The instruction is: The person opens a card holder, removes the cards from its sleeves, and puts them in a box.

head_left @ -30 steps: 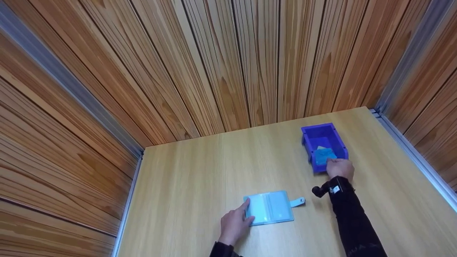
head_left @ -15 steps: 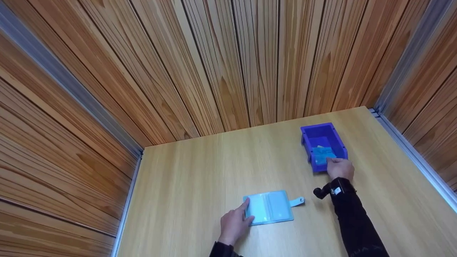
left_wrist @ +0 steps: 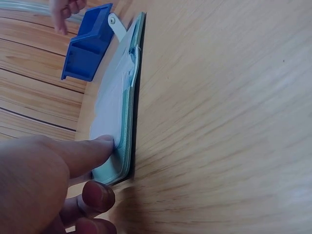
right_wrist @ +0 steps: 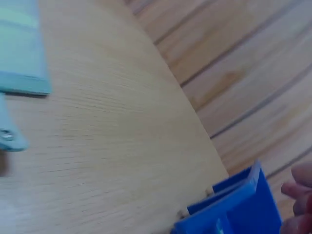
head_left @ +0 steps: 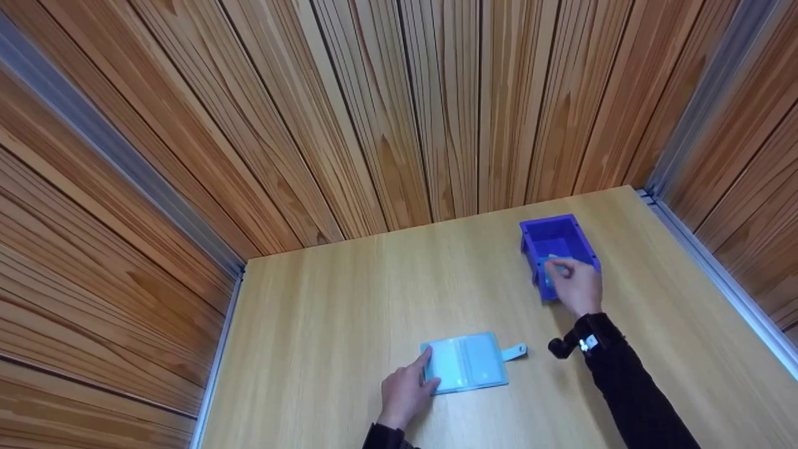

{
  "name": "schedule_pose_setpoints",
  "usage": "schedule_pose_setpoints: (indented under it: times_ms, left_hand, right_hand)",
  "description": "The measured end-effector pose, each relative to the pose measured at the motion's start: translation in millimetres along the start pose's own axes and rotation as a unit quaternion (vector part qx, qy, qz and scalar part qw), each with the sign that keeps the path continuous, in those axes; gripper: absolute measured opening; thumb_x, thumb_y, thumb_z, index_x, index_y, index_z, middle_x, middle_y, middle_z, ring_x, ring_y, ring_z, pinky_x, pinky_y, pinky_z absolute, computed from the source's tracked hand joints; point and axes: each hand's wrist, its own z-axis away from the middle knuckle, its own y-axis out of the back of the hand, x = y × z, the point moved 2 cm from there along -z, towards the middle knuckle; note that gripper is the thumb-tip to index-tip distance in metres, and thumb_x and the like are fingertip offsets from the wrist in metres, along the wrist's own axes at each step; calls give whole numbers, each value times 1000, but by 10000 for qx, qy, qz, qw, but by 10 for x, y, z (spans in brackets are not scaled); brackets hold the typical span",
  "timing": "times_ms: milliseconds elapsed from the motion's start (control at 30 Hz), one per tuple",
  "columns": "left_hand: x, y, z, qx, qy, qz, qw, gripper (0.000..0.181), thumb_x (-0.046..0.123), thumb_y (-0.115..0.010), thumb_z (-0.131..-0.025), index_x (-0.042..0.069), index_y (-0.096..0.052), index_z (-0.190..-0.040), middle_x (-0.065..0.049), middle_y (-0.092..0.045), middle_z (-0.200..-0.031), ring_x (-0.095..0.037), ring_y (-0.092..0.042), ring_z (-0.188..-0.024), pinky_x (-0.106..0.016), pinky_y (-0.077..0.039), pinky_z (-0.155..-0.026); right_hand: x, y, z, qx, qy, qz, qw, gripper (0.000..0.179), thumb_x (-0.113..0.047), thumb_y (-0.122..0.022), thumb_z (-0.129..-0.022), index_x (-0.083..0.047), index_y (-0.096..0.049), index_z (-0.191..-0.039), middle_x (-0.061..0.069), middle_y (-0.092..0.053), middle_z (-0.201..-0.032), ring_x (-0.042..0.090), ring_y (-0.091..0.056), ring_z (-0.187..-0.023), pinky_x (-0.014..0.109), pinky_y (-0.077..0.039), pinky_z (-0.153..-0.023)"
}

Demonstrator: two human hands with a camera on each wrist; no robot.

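Observation:
A light blue card holder (head_left: 467, 362) lies spread open on the table, its snap strap (head_left: 515, 352) pointing right. My left hand (head_left: 404, 394) rests at its left edge, thumb pressing on the clear inner sleeve and index finger along the upper corner. In the left wrist view the thumb (left_wrist: 92, 153) lies on the holder, the other fingertips beside it. My right hand (head_left: 578, 288) is over the front of a purple-blue bin (head_left: 530, 249), thumb and index finger close together. Thin light blue pieces (head_left: 548, 280) show in the bin, partly hidden by this hand; I cannot tell whether it holds one.
The wooden table (head_left: 324, 324) meets wood-plank walls (head_left: 386, 125) at the back and sides. Metal rails (head_left: 717, 280) run along the table's side edges. A wrist camera (head_left: 564, 346) sticks out from the right wrist.
My right hand has lifted from the bin's front rim and shifted left over the bin, covering more of the blue pieces. The left hand and card holder keep their place.

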Motion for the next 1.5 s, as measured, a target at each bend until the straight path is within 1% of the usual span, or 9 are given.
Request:
schedule_pose_setpoints:
  times_ms: [167,333,500,633,767,900,1133,1333,1500]
  left_hand:
    - [-23,2,10,5,48,-1,10000,63,36,-76,-93,23,-54,-151,9,-35,-59,-14,-30,-54,-27,-23,-61]
    - [-21,1,-5,-72,55,57,9999,64,36,-76,-94,22,-53,-152,9,-36,-60,-14,-32,-54,-27,-24,-62]
    - [-13,8,-13,-101,103,34,9999,65,37,-75,-94,22,-52,-153,8,-36,-61,-15,-32,-56,-27,-25,-63]
    - [-1,5,-26,-170,192,47,9997,64,36,-75,-95,22,-52,-153,8,-36,-62,-15,-32,-56,-27,-25,-65]
    - [6,4,-33,-220,243,63,9994,64,34,-75,-95,22,-52,-153,7,-37,-61,-15,-32,-56,-28,-26,-65]
    - [6,-1,-28,-213,189,97,9995,64,34,-75,-95,22,-52,-153,8,-36,-62,-15,-32,-56,-28,-26,-66]
    - [-4,-3,-9,12,-36,99,9999,64,35,-77,-93,22,-54,-151,10,-39,-57,-12,-33,-52,-26,-26,-62]
    - [23,-4,-4,51,-12,48,10000,64,34,-77,-93,22,-54,-151,9,-39,-59,-14,-35,-55,-26,-28,-65]
    - [140,-33,1,138,-27,45,9999,59,31,-75,-96,22,-55,-150,8,-45,-60,-12,-42,-58,-29,-39,-74]
  right_hand:
    - [-143,-241,324,-1410,929,-40,9856,34,-12,-71,-98,-3,-70,-130,3,-59,-80,16,-53,-71,23,-43,-61]
    - [-156,-489,695,-2737,1629,368,9472,48,-16,-80,-90,-7,-67,-136,-4,-55,-80,10,-51,-73,23,-44,-63]
    - [-78,-653,912,-3488,2188,1128,9043,69,-33,-87,-83,-12,-62,-143,-3,-55,-91,9,-47,-81,24,-40,-68]
    - [6,-711,1005,-3678,2315,1517,8878,82,-44,-89,-78,-13,-59,-147,-3,-53,-98,11,-45,-87,27,-40,-72]
    - [77,-737,1038,-3632,2484,1676,8822,88,-50,-89,-76,-11,-58,-148,-1,-56,-105,12,-48,-92,32,-46,-79]
    - [123,-746,1034,-3566,2486,1677,8848,91,-51,-90,-74,-12,-56,-149,0,-58,-109,12,-49,-94,36,-48,-82]
    - [142,-753,1022,-3520,2555,1469,8884,95,-50,-91,-72,-10,-55,-150,-5,-47,-88,8,-39,-78,25,-35,-66]
    - [163,-758,1017,-3551,2477,1427,8900,93,-49,-90,-73,-11,-54,-151,-6,-46,-87,7,-39,-77,24,-34,-66]
    - [169,-749,1013,-3652,2248,1475,8913,94,-49,-90,-74,-14,-53,-152,-5,-47,-88,9,-40,-78,25,-34,-66]
